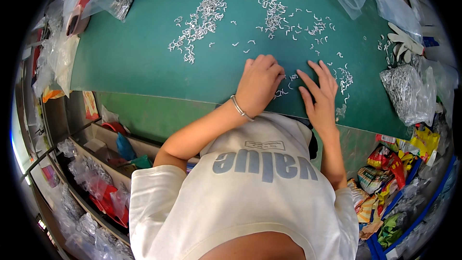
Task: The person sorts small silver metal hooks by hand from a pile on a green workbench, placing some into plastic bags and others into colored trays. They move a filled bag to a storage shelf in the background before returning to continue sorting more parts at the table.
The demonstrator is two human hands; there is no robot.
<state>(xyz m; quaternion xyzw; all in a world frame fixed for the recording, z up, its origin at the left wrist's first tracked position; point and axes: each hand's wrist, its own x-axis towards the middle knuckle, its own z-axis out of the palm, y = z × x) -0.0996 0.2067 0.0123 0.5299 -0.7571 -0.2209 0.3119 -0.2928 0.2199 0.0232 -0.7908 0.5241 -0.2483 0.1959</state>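
Observation:
Small bent silvery metal pieces lie loose on the green tabletop (144, 62). My left hand (261, 81), a metal bangle at its wrist, rests near the front edge with its fingers curled together; whatever they may hold is hidden. To its right, my right hand (320, 94) is open, thumb and fingers apart over the table. Between the two lies a small cluster of metal pieces (291, 79). Another group of metal pieces (344, 78) sits just right of my right hand. Farther off are two larger piles, a left pile (204, 17) and a right pile (273, 13).
A full clear bag of metal pieces (408, 91) and a white glove (405, 42) lie at the right edge. Plastic bags (118, 4) and a phone (74, 20) are at the far left. Bins hold bags (96, 178) lower left; colourful packets (385, 163) fill the lower right.

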